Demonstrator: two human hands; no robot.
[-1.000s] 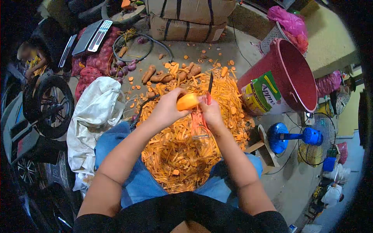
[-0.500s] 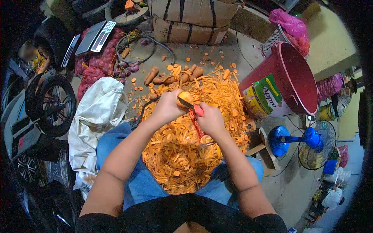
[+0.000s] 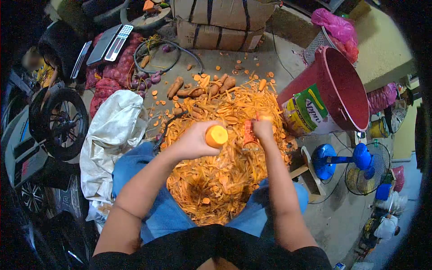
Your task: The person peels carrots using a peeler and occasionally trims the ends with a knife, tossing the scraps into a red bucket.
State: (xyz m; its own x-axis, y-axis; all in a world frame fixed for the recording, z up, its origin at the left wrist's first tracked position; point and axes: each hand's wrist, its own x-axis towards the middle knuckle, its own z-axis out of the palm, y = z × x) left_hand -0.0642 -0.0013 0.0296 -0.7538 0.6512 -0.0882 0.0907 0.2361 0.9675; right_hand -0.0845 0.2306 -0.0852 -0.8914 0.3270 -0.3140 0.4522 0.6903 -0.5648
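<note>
My left hand (image 3: 198,140) is wrapped round a peeled orange vegetable (image 3: 217,136), whose flat cut end faces me. To its right, my right hand (image 3: 263,128) is closed on a red-handled tool (image 3: 249,132), blurred by motion; its blade cannot be made out. Below both hands a large heap of orange peelings (image 3: 216,180) spreads between the knees. Several unpeeled brown roots (image 3: 193,92) lie at the heap's far edge, with small round cut ends scattered around.
A maroon bucket (image 3: 330,90) leans at the right, near a blue fan (image 3: 360,162) and an open box (image 3: 310,175). At left lie a white sack (image 3: 110,135), onion bags (image 3: 119,67) and a scale (image 3: 105,45). Wrapped bales (image 3: 220,27) stand ahead. A person (image 3: 45,69) is far left.
My hands have moved apart: the right one went right with the tool, away from the vegetable. My left hand moved slightly down and toward me, turning the vegetable's cut end up.
</note>
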